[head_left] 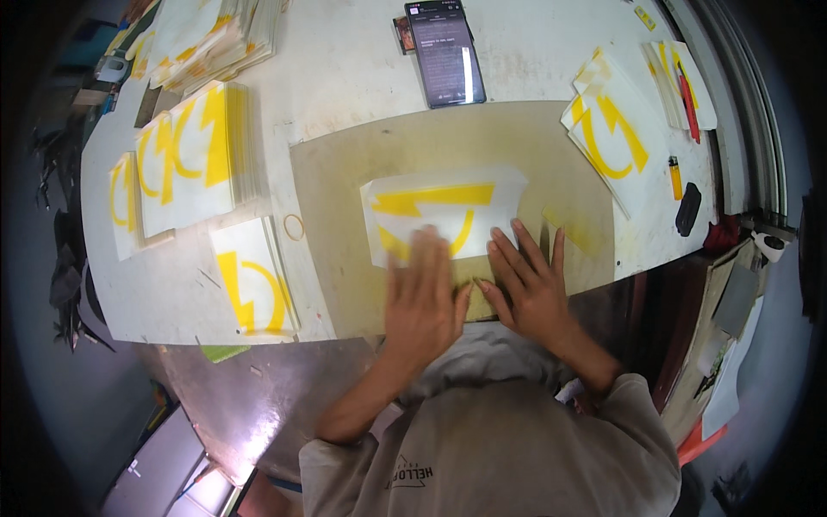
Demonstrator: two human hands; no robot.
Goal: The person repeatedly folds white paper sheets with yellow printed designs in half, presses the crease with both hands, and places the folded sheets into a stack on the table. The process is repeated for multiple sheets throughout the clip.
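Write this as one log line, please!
left hand: over white sheet | right hand: at sheet's near right corner | sheet: yellow markings, on tan mat

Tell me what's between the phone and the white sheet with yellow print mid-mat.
In the head view, only a bare stretch of tan mat shows between the phone and the sheet.

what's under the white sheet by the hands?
The white sheet lies over the tan board, visible around it. The left hand covers part of its near edge. Anything else between sheet and board is hidden, so I can't tell whether there's another layer.
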